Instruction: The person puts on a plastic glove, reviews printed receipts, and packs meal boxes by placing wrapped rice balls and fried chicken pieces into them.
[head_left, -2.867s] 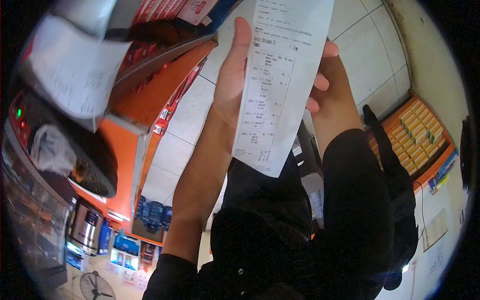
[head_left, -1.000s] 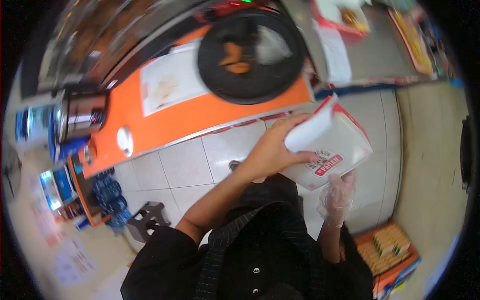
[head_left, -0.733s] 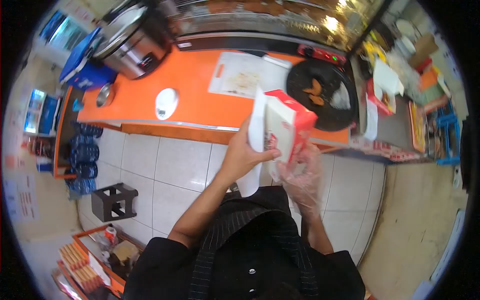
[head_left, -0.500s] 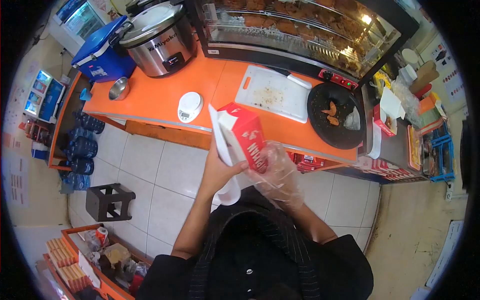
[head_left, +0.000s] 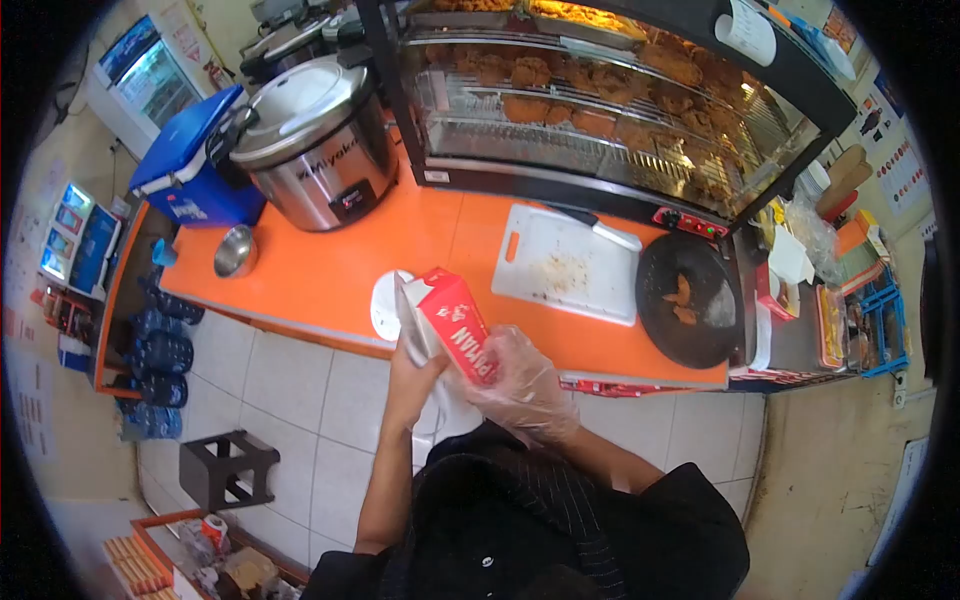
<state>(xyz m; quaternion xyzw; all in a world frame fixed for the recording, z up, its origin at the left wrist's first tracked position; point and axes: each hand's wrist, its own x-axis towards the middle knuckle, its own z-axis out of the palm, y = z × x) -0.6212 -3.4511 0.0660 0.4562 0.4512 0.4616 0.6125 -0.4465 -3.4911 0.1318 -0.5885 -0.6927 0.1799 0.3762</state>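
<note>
My bare left hand (head_left: 411,385) grips the left side of a red and white takeaway box (head_left: 461,325), thumb across its lower edge. In a clear plastic glove, my right hand (head_left: 522,385) is closed around the box's lower right side. The box is tilted in front of my chest, above the counter's front edge; its contents are hidden. A long white piece (head_left: 452,414) shows below my left hand, and I cannot tell whether it belongs to the box. Just behind the box, a white kitchen scale (head_left: 384,306) is partly covered.
On the orange counter (head_left: 420,230) are a cutting board (head_left: 530,278) with a knife (head_left: 612,234), a dark round pan (head_left: 665,330) holding fried pieces, a rice cooker (head_left: 310,165) and a metal bowl (head_left: 236,252). A heated display case (head_left: 590,105) stands behind. A stool (head_left: 228,465) is on the floor.
The head view has tilted upward, so the counter appears lower and more of the display case shows. Both hands still hold the box, which now overlaps the scale.
</note>
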